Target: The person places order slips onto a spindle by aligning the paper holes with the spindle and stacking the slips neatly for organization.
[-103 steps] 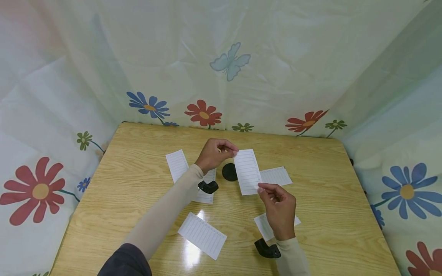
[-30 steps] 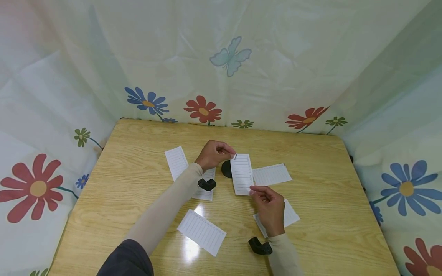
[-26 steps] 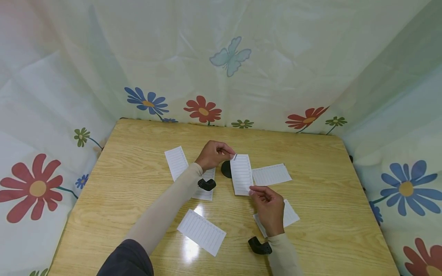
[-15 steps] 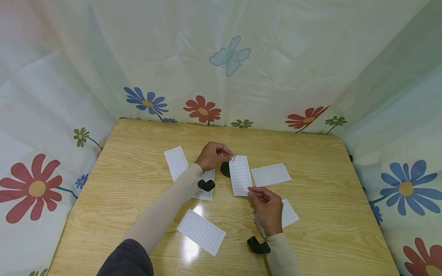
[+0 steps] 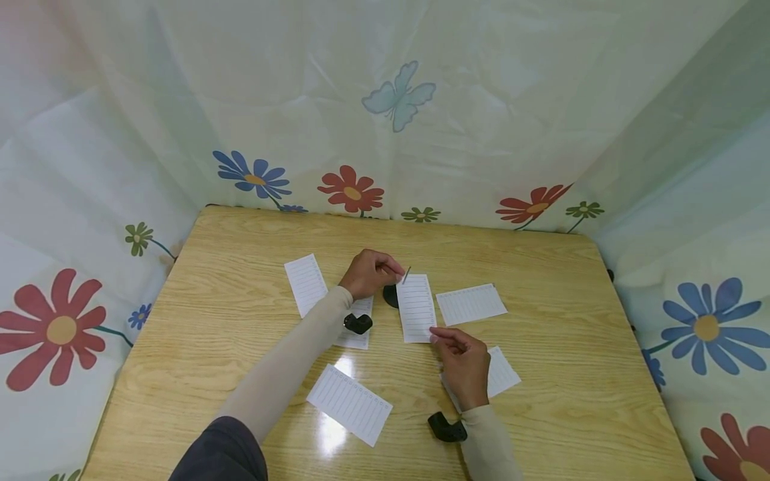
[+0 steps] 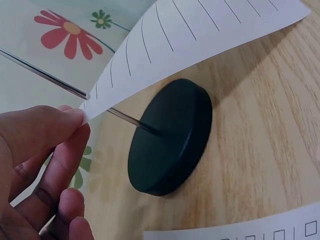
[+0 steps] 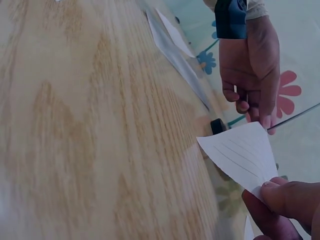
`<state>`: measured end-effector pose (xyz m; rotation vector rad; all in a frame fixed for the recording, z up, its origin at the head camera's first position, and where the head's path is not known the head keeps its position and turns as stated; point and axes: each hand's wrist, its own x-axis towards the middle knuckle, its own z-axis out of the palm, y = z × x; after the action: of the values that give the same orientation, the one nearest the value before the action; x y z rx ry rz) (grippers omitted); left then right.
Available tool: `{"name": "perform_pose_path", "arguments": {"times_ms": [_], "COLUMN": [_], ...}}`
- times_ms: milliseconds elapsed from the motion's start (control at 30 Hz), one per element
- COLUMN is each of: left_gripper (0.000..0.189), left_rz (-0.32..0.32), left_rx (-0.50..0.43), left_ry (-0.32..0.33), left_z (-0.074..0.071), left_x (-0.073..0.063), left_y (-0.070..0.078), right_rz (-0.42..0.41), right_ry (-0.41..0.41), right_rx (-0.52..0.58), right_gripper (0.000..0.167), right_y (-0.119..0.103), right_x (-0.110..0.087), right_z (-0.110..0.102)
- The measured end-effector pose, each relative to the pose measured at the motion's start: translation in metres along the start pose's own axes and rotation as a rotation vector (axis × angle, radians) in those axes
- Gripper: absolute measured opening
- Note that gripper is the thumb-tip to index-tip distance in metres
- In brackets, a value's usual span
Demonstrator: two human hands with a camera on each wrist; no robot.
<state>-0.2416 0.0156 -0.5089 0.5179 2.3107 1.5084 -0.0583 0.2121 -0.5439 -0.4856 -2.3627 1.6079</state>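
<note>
Between both hands a white lined paper slip (image 5: pixel 417 310) is held above the table, bowed in the left wrist view. My left hand (image 5: pixel 369 272) pinches its far left corner between thumb and fingers. At the near right corner, the thumb and fingertips of my right hand (image 5: pixel 464 364) pinch it too. A bill spike stands under the slip, with a round black base (image 6: pixel 170 137) on the table. Its thin metal rod (image 6: pixel 45 75) passes through the slip near the left fingertips, sticking out above. The slip is well up from the base.
Several similar slips lie on the wooden table: one at far left (image 5: pixel 305 280), one partly under the left forearm, one in front (image 5: pixel 350 404), one at right (image 5: pixel 472 304) and one partly behind the right hand (image 5: pixel 504 374). A flowered curtain (image 5: pixel 481 133) surrounds the table.
The slip has come down and left with both hands. The rod, hidden at first, now shows above the slip's far left corner, and more of it sticks out than a second ago.
</note>
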Motion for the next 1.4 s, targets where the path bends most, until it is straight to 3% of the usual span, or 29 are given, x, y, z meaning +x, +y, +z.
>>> {"name": "perform_pose_path", "arguments": {"times_ms": [567, 867, 1100, 1400], "left_gripper": [0.007, 0.005, 0.005, 0.004], "left_rz": [-0.025, -0.052, -0.084, -0.056], "left_rx": [0.045, 0.091, 0.154, 0.236], "left_ry": [0.012, 0.024, 0.037, 0.044], "left_z": [0.005, 0.008, 0.01, 0.01], "left_x": [0.003, 0.006, 0.009, 0.009], "left_y": [-0.01, -0.014, -0.016, -0.014], "right_rz": [0.0, -0.045, -0.02, 0.017], "right_ry": [0.048, 0.07, 0.049, 0.031], "right_rx": [-0.188, -0.296, -0.347, -0.378], "right_gripper": [0.01, 0.007, 0.004, 0.005], "right_y": [0.002, 0.003, 0.001, -0.003], "right_x": [-0.001, 0.0, 0.002, 0.003], "right_z": [0.007, 0.011, 0.013, 0.014]}}
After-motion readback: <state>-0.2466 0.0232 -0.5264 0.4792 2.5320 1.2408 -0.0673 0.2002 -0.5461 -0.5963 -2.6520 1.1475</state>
